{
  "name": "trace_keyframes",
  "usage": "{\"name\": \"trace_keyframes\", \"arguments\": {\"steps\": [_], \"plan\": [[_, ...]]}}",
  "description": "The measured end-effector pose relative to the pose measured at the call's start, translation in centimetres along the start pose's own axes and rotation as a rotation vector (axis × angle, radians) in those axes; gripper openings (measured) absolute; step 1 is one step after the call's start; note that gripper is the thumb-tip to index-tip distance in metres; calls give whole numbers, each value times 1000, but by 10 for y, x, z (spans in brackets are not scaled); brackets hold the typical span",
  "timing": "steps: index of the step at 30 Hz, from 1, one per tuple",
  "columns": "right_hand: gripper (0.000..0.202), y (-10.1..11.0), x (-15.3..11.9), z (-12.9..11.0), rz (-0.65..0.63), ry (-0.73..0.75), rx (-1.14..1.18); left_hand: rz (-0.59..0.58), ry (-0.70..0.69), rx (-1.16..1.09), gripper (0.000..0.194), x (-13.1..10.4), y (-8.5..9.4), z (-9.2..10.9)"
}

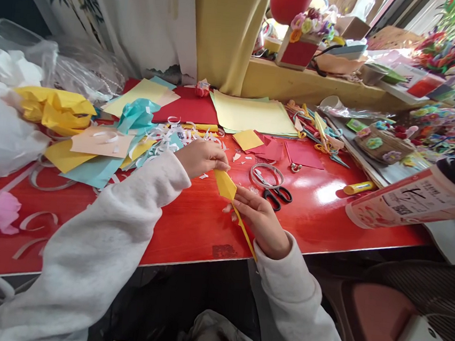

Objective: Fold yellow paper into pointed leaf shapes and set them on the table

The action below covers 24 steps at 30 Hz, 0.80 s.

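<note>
A folded piece of yellow paper (pixel 225 185) is held over the red table, with a thin yellow stem (pixel 247 237) running down from it toward the table's front edge. My left hand (pixel 203 159) pinches the paper's upper end between thumb and fingers. Around its lower end, my right hand (pixel 261 215) is closed, its fingers beside the paper and the top of the stem. Black-handled scissors (pixel 277 198) and a roll of clear tape (pixel 267 176) lie just beyond my right hand. Curled white paper strips (pixel 174 133) are heaped behind my left hand.
A large pink cup (pixel 406 195) with a black lid leans in at the right. Pink paper sheets (pixel 305 155), a yellow square (pixel 248 140) and pale yellow sheets (pixel 253 114) lie farther back. Crumpled yellow paper (pixel 54 110) and plastic bags fill the left.
</note>
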State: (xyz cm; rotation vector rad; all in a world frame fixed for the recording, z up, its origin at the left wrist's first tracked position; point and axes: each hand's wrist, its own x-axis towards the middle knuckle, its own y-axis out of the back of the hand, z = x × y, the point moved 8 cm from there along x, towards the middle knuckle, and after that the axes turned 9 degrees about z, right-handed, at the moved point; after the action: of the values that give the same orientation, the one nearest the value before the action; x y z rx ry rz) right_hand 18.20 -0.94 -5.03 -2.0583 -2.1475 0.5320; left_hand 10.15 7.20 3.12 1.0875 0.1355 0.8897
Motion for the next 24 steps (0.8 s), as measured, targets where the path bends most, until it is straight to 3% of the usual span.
{"name": "trace_keyframes", "arguments": {"steps": [19, 24], "plan": [[32, -4, -4, -5, -23, 16, 10, 43, -57, 8, 16, 0, -6, 2], [28, -1, -4, -7, 40, 24, -5, 87, -107, -43, 14, -2, -5, 2]]}}
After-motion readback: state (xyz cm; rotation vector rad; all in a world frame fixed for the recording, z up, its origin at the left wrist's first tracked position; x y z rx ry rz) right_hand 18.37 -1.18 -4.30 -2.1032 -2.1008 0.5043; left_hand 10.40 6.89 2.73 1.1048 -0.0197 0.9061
